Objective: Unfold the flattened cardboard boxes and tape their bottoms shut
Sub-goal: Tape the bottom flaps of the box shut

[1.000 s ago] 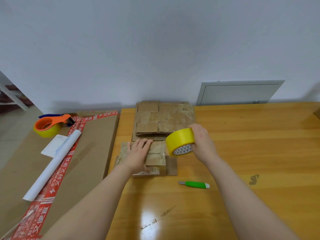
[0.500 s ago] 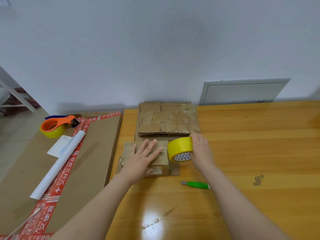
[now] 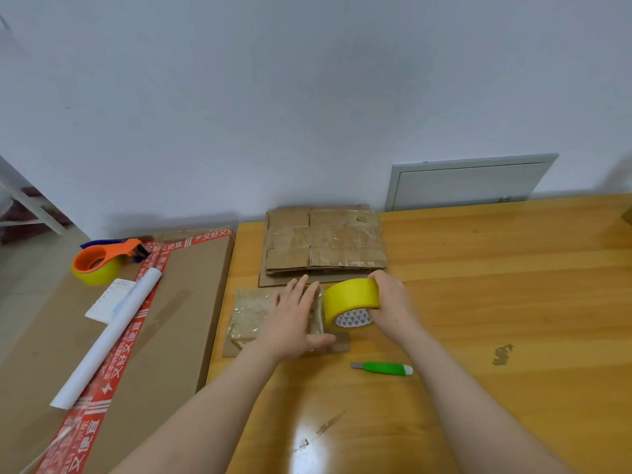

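Note:
A small cardboard box (image 3: 251, 314), its top glossy with tape, stands on the wooden table (image 3: 496, 302). My left hand (image 3: 294, 319) lies flat on its right part, fingers spread, pressing down. My right hand (image 3: 393, 306) grips a yellow tape roll (image 3: 350, 297) held upright against the box's right edge. Behind them lies a stack of flattened cardboard boxes (image 3: 325, 244), near the wall.
A green utility knife (image 3: 384, 368) lies on the table just in front of my right wrist. Left of the table sits a large flat carton (image 3: 171, 319) with red printed tape, carrying an orange tape dispenser (image 3: 102, 260), a white paper roll (image 3: 109, 336) and a notepad (image 3: 107, 299).
My left hand has slid to the right across the box top, towards the tape roll. My right hand has lowered the roll to the box's right edge.

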